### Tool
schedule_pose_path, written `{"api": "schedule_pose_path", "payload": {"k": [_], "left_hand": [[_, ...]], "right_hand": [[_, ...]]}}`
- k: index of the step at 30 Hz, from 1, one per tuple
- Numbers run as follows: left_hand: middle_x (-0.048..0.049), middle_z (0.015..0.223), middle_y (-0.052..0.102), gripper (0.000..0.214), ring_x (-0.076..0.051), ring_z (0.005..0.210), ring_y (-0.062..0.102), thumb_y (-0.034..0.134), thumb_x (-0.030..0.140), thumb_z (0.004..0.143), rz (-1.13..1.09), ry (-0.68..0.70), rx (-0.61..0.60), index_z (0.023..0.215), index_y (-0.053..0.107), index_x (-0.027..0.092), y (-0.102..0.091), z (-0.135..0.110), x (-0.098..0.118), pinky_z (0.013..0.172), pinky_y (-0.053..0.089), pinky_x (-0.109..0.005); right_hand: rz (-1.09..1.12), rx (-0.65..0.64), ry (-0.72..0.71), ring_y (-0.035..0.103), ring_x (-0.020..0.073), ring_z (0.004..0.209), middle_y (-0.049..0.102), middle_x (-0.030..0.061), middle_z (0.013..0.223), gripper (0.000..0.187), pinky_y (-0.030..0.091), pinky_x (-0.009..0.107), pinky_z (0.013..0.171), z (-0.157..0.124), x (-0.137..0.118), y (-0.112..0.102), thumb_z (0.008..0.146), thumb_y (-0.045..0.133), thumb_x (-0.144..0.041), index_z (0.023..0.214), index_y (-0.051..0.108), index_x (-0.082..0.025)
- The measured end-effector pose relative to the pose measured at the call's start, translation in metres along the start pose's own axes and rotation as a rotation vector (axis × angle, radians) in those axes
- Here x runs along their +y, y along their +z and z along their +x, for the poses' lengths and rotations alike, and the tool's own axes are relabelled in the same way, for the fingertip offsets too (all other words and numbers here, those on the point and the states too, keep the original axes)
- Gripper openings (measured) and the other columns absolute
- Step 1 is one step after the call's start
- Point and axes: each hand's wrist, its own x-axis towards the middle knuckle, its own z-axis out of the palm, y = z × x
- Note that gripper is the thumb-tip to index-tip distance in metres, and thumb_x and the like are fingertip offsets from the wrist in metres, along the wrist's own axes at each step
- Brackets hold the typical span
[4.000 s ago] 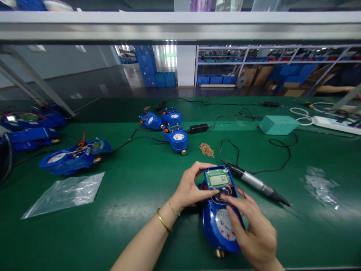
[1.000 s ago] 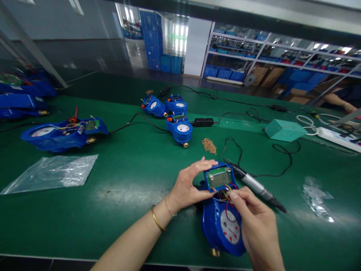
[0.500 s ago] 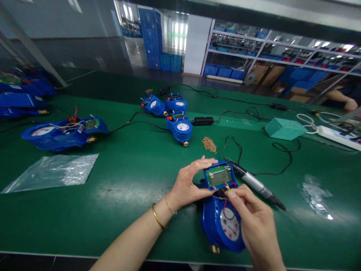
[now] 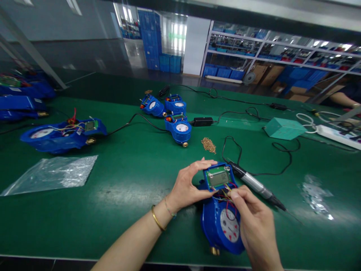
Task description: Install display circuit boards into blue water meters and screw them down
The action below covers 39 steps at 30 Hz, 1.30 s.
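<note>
A blue water meter (image 4: 222, 226) with a round dial and a brass fitting lies on the green bench in front of me. Its upper housing is uncovered, showing a circuit board with a small LCD (image 4: 219, 178). My left hand (image 4: 187, 184) grips that housing from the left, fingers over the top edge and thumb along the lower edge. Thin coloured wires (image 4: 228, 188) come out below the display. My right hand (image 4: 252, 214) pinches some of these wires between thumb and fingertips, covering part of the dial.
An electric screwdriver (image 4: 255, 184) lies just right of the meter. Beyond it are a pile of brass screws (image 4: 208, 145), more blue meters (image 4: 181, 130), a green box (image 4: 284, 128) and black cables. A clear plastic bag (image 4: 53, 173) lies left; another person's arm (image 4: 345, 98) shows far right.
My right hand has shifted slightly right and down with the wires, which look more drawn out from under the display. My left hand keeps its hold on the housing.
</note>
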Motion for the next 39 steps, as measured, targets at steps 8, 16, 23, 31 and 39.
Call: {"api": "schedule_pose_path", "payload": {"k": [8,16,23,31,39], "left_hand": [[-0.0121,0.124,0.069,0.059,-0.027,0.118,0.065,0.085,0.021,0.068,-0.005,0.000,-0.007,0.119,0.055,0.020,-0.0004,0.0006,0.0021,0.111,0.043,-0.058],[-0.0114,0.124,0.069,0.058,-0.027,0.117,0.066,0.084,0.025,0.070,-0.014,0.014,-0.004,0.119,0.054,0.021,0.0019,-0.0001,0.0008,0.111,0.044,-0.058],[-0.0119,0.125,0.069,0.057,-0.026,0.117,0.066,0.084,0.024,0.070,0.008,0.000,-0.014,0.119,0.054,0.021,0.0011,-0.0002,0.0021,0.111,0.044,-0.058],[-0.0116,0.124,0.069,0.055,-0.027,0.117,0.066,0.083,0.026,0.072,0.007,-0.012,-0.012,0.119,0.055,0.021,0.0017,0.0002,0.0035,0.110,0.044,-0.057],[-0.0117,0.124,0.069,0.059,-0.028,0.117,0.066,0.085,0.026,0.069,-0.004,-0.016,0.009,0.120,0.055,0.022,0.0031,-0.0010,0.0026,0.111,0.044,-0.058]], "right_hand": [[0.063,0.030,0.026,0.050,0.0148,0.072,0.053,0.0005,0.078,0.024,0.041,0.026,0.065,-0.0006,-0.0014,0.0012,0.084,0.072,-0.040,0.076,0.067,-0.018],[0.100,0.056,0.044,0.050,0.0137,0.071,0.052,-0.0003,0.079,0.024,0.040,0.026,0.064,0.0008,0.0038,0.0001,0.080,0.076,-0.040,0.076,0.068,-0.018],[-0.015,0.069,0.020,0.045,0.0139,0.064,0.051,0.0004,0.072,0.032,0.038,0.025,0.055,0.0024,-0.0024,0.0030,0.075,0.078,-0.046,0.072,0.065,-0.017],[-0.156,0.125,-0.075,0.047,0.0142,0.066,0.055,0.0006,0.072,0.027,0.037,0.027,0.062,0.0003,-0.0007,0.0032,0.082,0.074,-0.042,0.073,0.067,-0.018],[-0.113,0.065,-0.094,0.048,0.0142,0.068,0.052,-0.0001,0.073,0.022,0.037,0.027,0.061,-0.0005,-0.0033,0.0023,0.082,0.074,-0.039,0.075,0.070,-0.019]]}}
